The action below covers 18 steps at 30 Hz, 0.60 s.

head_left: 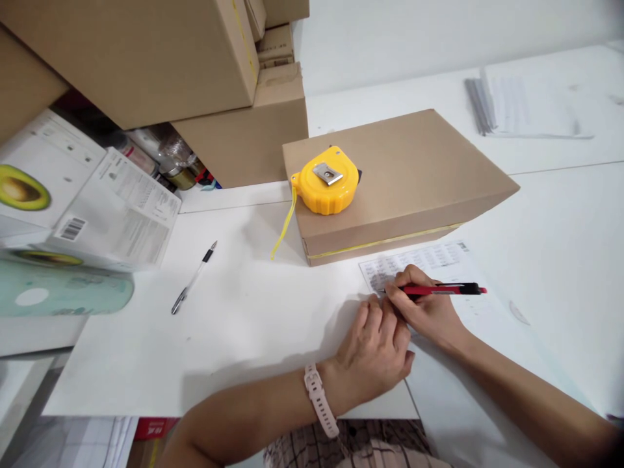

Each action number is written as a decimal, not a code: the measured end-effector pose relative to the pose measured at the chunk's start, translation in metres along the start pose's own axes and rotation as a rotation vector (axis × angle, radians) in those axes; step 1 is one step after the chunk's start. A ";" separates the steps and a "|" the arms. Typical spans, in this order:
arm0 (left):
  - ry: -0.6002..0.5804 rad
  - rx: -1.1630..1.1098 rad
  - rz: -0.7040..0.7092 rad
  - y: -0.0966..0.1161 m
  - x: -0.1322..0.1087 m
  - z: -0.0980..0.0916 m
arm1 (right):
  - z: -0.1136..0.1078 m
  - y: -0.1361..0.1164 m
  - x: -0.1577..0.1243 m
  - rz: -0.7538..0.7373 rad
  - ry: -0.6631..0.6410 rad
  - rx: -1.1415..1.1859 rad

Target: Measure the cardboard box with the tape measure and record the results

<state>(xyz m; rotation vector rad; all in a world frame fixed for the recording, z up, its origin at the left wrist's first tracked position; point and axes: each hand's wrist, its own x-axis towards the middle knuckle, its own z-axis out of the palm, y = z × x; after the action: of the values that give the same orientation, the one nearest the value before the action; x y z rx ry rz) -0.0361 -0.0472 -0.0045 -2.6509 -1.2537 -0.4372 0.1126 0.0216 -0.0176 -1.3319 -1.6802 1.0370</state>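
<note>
My right hand (pixel 429 309) is closed round a red and black pen (pixel 453 289). The pen's tip meets a printed sheet of paper (pixel 439 257) with rows of small text. Beside it, my left hand (pixel 375 348) rests palm down on the near-left corner of the sheet, its fingers bent and slightly apart, holding nothing visible. Just beyond the sheet lies a flat brown cardboard box (pixel 404 169). On the box's left end sits a yellow tape measure (pixel 327 181) with a metal clip and a yellow strap.
Stacked cardboard boxes (pixel 244 136) rise at the back left. White boxes with avocado pictures (pixel 121 208) and a pale green rounded object (pixel 73 289) stand at the left. A clear pen with black grip (pixel 194 278) lies on the white table (pixel 253 312). Papers (pixel 531 104) lie at the far right.
</note>
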 end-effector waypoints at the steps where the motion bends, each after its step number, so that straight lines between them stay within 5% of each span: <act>1: 0.001 0.003 0.000 0.000 0.000 0.000 | 0.000 0.000 0.000 0.002 0.005 0.006; 18: -0.019 0.020 -0.008 -0.001 0.001 -0.002 | 0.000 0.003 0.000 0.031 0.046 0.011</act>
<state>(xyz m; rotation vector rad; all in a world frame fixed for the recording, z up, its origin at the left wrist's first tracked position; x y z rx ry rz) -0.0373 -0.0466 -0.0021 -2.6407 -1.2679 -0.3989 0.1142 0.0223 -0.0205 -1.3683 -1.6229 1.0247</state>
